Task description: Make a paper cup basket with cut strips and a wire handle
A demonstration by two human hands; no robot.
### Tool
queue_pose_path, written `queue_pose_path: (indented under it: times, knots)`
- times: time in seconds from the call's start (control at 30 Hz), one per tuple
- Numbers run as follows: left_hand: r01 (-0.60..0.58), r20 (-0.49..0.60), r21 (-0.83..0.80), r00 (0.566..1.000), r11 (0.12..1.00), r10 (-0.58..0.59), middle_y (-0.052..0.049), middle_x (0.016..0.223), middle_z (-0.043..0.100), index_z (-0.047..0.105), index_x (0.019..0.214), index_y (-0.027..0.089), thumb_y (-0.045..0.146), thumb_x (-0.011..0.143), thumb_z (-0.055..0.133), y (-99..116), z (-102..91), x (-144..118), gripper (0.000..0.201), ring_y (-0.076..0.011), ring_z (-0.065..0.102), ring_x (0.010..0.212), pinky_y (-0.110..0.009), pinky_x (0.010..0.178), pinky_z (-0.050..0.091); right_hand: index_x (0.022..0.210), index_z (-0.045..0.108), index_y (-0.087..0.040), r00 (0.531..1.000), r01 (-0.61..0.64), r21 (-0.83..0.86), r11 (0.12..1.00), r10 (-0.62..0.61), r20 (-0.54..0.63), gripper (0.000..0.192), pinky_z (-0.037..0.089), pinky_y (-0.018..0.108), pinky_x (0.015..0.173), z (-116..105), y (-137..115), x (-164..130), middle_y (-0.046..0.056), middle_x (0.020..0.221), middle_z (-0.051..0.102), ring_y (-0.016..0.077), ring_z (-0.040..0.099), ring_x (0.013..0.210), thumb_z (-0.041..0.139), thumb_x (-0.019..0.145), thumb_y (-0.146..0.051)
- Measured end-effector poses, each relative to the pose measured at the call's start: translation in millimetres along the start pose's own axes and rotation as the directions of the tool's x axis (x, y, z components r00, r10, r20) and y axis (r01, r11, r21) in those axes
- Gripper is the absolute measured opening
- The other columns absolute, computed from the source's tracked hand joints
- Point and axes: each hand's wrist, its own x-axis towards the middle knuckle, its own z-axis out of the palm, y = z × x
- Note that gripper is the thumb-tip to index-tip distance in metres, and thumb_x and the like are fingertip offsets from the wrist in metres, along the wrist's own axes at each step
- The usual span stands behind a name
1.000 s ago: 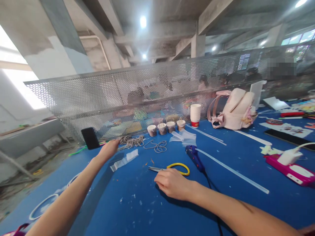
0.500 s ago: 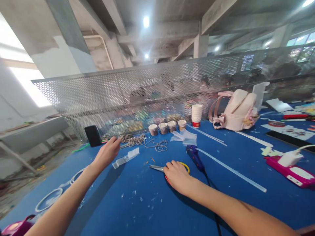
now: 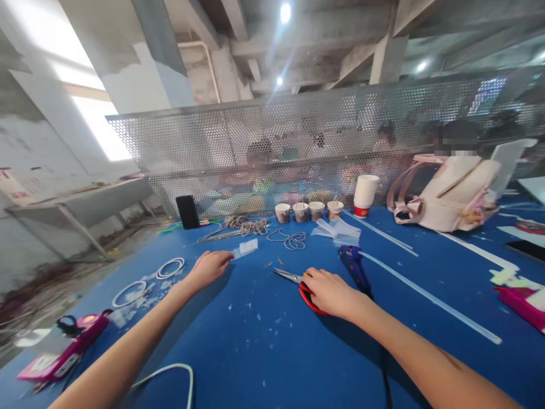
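Observation:
My right hand (image 3: 330,291) is closed around the red and yellow handles of a pair of scissors (image 3: 292,276). Their blades point left, low over the blue table. My left hand (image 3: 212,268) lies low over the table, fingers stretched out, with the fingertips at the near end of a clear plastic strip (image 3: 247,247). The hand hides part of that strip. Just beyond are a tangle of grey cord (image 3: 247,225) and a loose loop of cord (image 3: 293,241). To the right of the scissors lies a blue glue gun (image 3: 354,266) with a long glue stick in it.
Small paper cups (image 3: 300,212) stand in a row before the perforated screen (image 3: 191,147), beside stacked cups (image 3: 365,193) and a pink backpack (image 3: 451,193). A phone (image 3: 187,212) leans at the back left. White rings (image 3: 130,293) and a magenta power strip (image 3: 63,355) lie left.
My left hand has come down from beside the grey cord to the plastic strip. My right hand stays on the scissors. The view has turned left.

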Motion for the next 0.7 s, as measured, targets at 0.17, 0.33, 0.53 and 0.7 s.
queue_pose_path:
  times: [0.17,0.33,0.53,0.7]
  knots:
    - [-0.013,0.066,-0.041,0.998,0.999,0.016,-0.007,0.114,0.062,0.058,0.113,0.02,0.032,0.09,0.051,4,12.1,11,0.027,-0.0207,0.061,0.096,-0.039,0.082,0.05,0.1,0.062,-0.016,0.999,-0.033,0.01,0.999,0.033,0.022,0.034,0.042,0.03,0.069,-4,-1,-2,0.012,0.11,0.059,0.0256,0.06,0.097,0.04,0.08,0.001]
    - [0.067,0.072,-0.015,0.995,0.998,-0.066,-0.009,0.119,0.058,0.055,0.118,0.018,0.032,0.088,0.055,-9,14.6,27,0.033,-0.022,0.06,0.098,-0.043,0.081,0.052,0.099,0.062,-0.015,0.997,-0.081,0.04,0.996,0.081,0.007,0.032,0.042,0.03,0.066,-2,0,2,0.013,0.108,0.058,0.027,0.059,0.096,0.042,0.079,0.0]
    - [0.084,-0.024,0.042,0.996,0.996,-0.083,-0.009,0.107,0.064,0.062,0.103,0.015,0.022,0.09,0.049,-16,2.7,31,0.019,-0.0227,0.062,0.096,-0.041,0.082,0.05,0.097,0.064,-0.012,0.992,-0.101,0.121,0.987,0.11,-0.065,0.029,0.044,0.033,0.071,4,4,6,0.016,0.106,0.061,0.0282,0.059,0.095,0.045,0.079,0.0]
    - [-0.05,-0.168,0.043,0.984,0.998,0.057,-0.01,0.102,0.067,0.063,0.102,0.019,0.018,0.091,0.037,14,-12.8,4,0.028,-0.0258,0.061,0.098,-0.038,0.081,0.044,0.102,0.064,-0.015,0.971,-0.049,0.296,0.954,0.114,-0.208,0.022,0.043,0.033,0.08,1,-1,7,0.013,0.105,0.064,0.025,0.058,0.1,0.047,0.088,-0.016]
